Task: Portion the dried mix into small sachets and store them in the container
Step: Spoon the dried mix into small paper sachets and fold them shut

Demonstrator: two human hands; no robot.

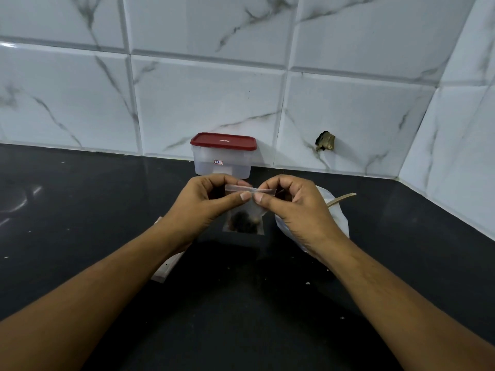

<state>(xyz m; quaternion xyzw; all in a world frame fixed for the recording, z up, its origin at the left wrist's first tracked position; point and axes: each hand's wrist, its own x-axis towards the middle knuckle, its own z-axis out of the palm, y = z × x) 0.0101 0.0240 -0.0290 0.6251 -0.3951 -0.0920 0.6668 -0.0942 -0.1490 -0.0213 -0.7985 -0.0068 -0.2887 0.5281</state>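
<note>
Head view: the one camera looks down over both forearms to a black counter [80, 210] and a white tiled wall [214, 97].
Sachet: a small clear sachet [257, 214] is held up above the counter, between the two hands and just in front of the container.
Sachet axis: its long axis runs top to bottom. The mouth strip is uppermost and lies level from left to right, and the closed end points down toward the counter.
Dried mix: a dark clump of dried mix [243, 224] sits in the bottom of the sachet.
Left hand: the left hand [206, 202] pinches the left half of the mouth strip between thumb and curled fingers.
Right hand: the right hand [292, 207] pinches the right half the same way, and the two thumb tips nearly meet.
Container: a clear container [223, 164] stands upright against the wall with its red lid [223, 141] on.
White bag: a white bag [338, 212] lies behind the right hand, with a wooden stick [344, 197] poking out of it to the right.
Flat packet: a pale flat packet [166, 266] lies partly under the left forearm.
Wall: a dark hole [325, 141] shows in a tile to the right of the container.
</note>
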